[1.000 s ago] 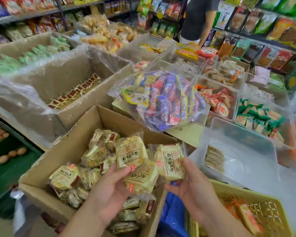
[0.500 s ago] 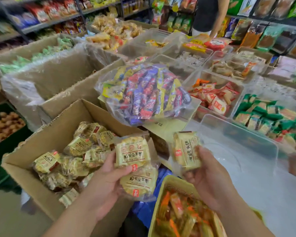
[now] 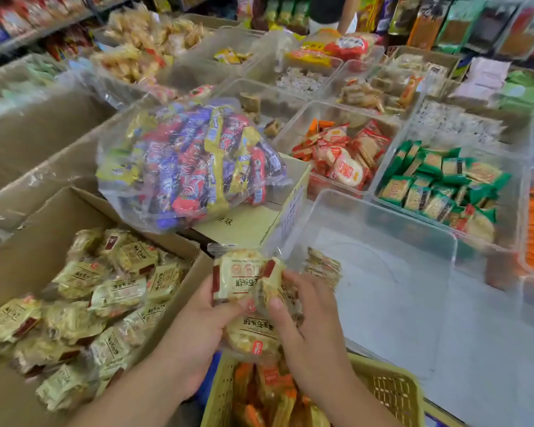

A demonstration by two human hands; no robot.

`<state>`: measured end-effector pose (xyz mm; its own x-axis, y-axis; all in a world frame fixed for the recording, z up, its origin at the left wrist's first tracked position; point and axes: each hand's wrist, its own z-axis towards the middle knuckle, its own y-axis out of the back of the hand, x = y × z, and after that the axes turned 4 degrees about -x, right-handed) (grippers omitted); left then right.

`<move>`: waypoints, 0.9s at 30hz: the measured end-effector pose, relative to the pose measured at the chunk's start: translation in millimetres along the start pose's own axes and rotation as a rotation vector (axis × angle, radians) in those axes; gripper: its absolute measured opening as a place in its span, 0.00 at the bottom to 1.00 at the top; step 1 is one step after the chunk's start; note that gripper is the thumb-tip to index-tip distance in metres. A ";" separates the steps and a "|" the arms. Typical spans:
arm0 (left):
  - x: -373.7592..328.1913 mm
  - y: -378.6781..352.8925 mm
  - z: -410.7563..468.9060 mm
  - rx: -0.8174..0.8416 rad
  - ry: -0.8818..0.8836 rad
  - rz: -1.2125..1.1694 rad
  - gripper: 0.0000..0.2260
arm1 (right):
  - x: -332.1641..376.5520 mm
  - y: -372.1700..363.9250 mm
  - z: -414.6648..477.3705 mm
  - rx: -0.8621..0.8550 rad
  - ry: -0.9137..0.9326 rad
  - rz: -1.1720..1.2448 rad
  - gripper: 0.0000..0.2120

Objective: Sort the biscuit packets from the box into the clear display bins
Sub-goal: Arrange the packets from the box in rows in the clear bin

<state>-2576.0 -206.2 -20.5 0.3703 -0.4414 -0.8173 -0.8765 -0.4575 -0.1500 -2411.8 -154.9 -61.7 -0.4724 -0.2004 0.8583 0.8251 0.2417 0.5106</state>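
Head view: the left hand (image 3: pixel 198 328) curls its grip round two biscuit packets (image 3: pixel 239 280) while the right hand (image 3: pixel 309 328) pinches a third against them, the bundle held between the box (image 3: pixel 43 217) at 9 o'clock and the clear bin (image 3: pixel 383 303) at 2 o'clock. The step appears to be the carry-over. It would go best with the bundle squared, then lowered flat beside the small stack (image 3: pixel 322 266) at the bin's 9 o'clock wall.
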 end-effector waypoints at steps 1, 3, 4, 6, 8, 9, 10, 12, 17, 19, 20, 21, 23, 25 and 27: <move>-0.5 -7.4 5.0 0.012 -0.018 0.029 0.18 | -3.2 2.9 2.4 0.021 -0.024 0.006 0.31; 0.9 -20.4 17.5 0.024 -0.023 0.058 0.18 | -11.2 10.9 10.6 0.028 -0.068 0.013 0.34; 2.5 -26.2 24.0 0.031 -0.013 0.058 0.19 | -16.0 15.0 15.5 0.009 -0.079 0.025 0.32; 6.9 -36.1 36.2 0.037 0.007 0.058 0.19 | -28.8 23.7 26.5 -0.045 -0.095 0.053 0.22; 10.6 -42.9 46.4 0.036 0.031 0.043 0.19 | -43.2 35.5 38.6 -0.071 -0.130 0.054 0.18; 12.7 -44.1 50.9 0.034 0.049 0.020 0.19 | -50.2 42.5 45.7 -0.072 -0.155 0.048 0.17; 15.2 -44.1 54.7 0.030 0.069 -0.009 0.20 | -57.7 49.9 54.0 -0.073 -0.175 0.034 0.17; 21.1 -41.0 60.4 0.010 0.114 -0.076 0.21 | -75.2 64.2 74.5 -0.082 -0.185 -0.034 0.17; 32.8 -28.5 61.8 -0.017 0.161 -0.121 0.25 | -119.0 75.8 135.3 -0.012 -0.201 -0.289 0.20; 34.1 -24.1 61.3 -0.009 0.166 -0.131 0.25 | -131.3 66.7 154.5 0.049 -0.209 -0.355 0.19; 34.5 -22.2 61.2 -0.006 0.165 -0.137 0.25 | -136.6 59.9 162.3 0.085 -0.210 -0.388 0.19; 34.8 -20.4 60.8 -0.006 0.165 -0.142 0.26 | -141.3 52.7 169.1 0.130 -0.215 -0.423 0.19; 35.1 -18.6 59.4 -0.006 0.171 -0.158 0.26 | -148.2 38.2 179.8 0.233 -0.237 -0.457 0.19; 35.7 -17.7 56.9 -0.009 0.181 -0.171 0.26 | -153.5 25.6 186.5 0.322 -0.257 -0.450 0.20; 36.2 -16.6 55.4 -0.011 0.189 -0.185 0.26 | -158.4 15.7 189.4 0.390 -0.256 -0.473 0.20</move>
<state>-2565.1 -171.7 -78.4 0.5756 -0.4851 -0.6584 -0.7855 -0.5517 -0.2802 -2382.7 60.5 -179.9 -0.8546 -0.1489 0.4974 0.3607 0.5189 0.7750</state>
